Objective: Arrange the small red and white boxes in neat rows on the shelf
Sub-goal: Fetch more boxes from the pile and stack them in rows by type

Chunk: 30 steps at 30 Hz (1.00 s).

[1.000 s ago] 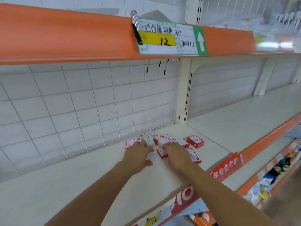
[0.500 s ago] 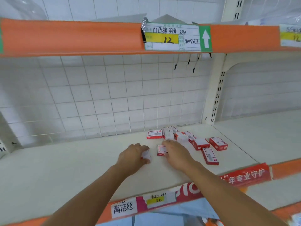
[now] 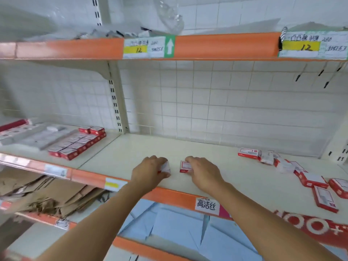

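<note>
On the cream shelf [image 3: 216, 153], front centre: two small red and white boxes, one pinched in your left hand [image 3: 148, 171], its box [image 3: 165, 167] mostly hidden, one [image 3: 185, 166] under your right hand's [image 3: 202, 172] curled fingertips. Likely light, stiff card (crushable, probably slick); grip the long sides. Loose pile [image 3: 301, 172] lies well right; finished rows [image 3: 79, 143] left.

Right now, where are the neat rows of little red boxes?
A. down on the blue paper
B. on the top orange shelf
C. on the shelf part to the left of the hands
C: the neat rows of red boxes sit on the shelf section left of the upright post, while the boxes on the right lie scattered.
</note>
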{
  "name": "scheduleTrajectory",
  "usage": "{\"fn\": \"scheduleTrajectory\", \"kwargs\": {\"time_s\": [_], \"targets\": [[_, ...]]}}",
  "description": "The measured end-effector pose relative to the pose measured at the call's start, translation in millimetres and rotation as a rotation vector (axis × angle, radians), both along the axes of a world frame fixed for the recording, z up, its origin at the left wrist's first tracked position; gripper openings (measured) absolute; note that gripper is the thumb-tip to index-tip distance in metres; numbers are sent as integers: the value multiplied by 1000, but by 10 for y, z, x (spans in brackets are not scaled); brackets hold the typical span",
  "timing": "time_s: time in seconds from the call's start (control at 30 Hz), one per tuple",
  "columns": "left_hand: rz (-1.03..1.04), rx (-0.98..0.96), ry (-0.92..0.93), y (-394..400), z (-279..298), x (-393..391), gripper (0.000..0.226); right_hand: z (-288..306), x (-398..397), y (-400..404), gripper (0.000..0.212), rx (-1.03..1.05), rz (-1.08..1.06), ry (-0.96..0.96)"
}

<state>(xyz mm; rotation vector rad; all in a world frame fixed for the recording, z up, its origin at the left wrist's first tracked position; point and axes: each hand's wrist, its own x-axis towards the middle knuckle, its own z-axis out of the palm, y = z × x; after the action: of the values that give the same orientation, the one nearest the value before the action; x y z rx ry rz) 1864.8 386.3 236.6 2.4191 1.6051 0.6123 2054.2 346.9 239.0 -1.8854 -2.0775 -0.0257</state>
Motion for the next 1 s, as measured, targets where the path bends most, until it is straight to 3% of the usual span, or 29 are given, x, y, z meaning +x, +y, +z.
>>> {"fn": "scheduleTrajectory", "kwargs": {"time_s": [0.6,1.0], "targets": [[393,51,64,-934,-99,-3238,46,-94,-3143,17,31,-4,379,24],[536,5,-22,-705,-246,-4332,44,-91,-4369,521,32,-62,491,25]]}}
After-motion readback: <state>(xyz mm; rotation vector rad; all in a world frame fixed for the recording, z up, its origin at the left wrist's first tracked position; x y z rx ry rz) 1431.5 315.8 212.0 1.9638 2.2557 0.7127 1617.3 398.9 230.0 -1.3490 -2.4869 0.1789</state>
